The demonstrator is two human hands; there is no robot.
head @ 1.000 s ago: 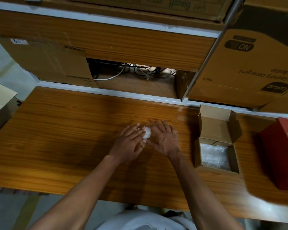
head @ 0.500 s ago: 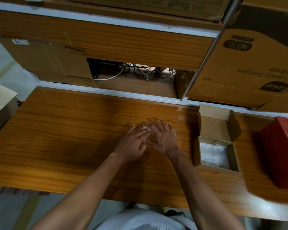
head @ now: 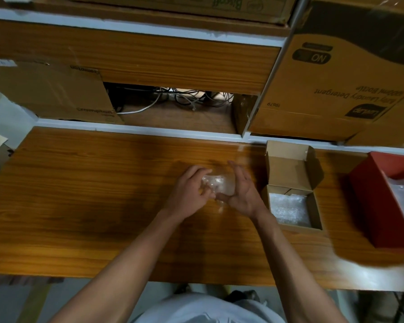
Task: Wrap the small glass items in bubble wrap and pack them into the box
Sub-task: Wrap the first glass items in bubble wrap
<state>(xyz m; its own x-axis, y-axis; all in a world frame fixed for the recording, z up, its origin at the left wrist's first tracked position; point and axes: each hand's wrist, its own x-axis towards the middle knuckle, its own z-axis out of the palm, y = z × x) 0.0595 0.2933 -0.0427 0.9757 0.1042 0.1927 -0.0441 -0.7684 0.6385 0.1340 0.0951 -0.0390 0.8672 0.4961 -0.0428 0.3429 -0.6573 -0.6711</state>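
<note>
A small bundle of clear bubble wrap (head: 218,185) sits between my two hands over the middle of the wooden table (head: 79,194). My left hand (head: 189,194) grips its left side with curled fingers. My right hand (head: 243,194) cups its right side, thumb underneath. Whatever glass item is inside is hidden by the wrap. To the right stands a small open cardboard box (head: 292,190), lid flap raised, with bubble wrap (head: 288,209) lying in its bottom.
A red box (head: 380,206) holding more bubble wrap stands at the table's right edge. Large cardboard cartons (head: 336,85) and a flat carton (head: 47,89) fill the shelf behind. Cables (head: 184,99) lie in the shelf opening.
Both hands were pressing flat on the wrap on the table; now they have turned inward and hold the wrapped bundle between them, slightly raised.
</note>
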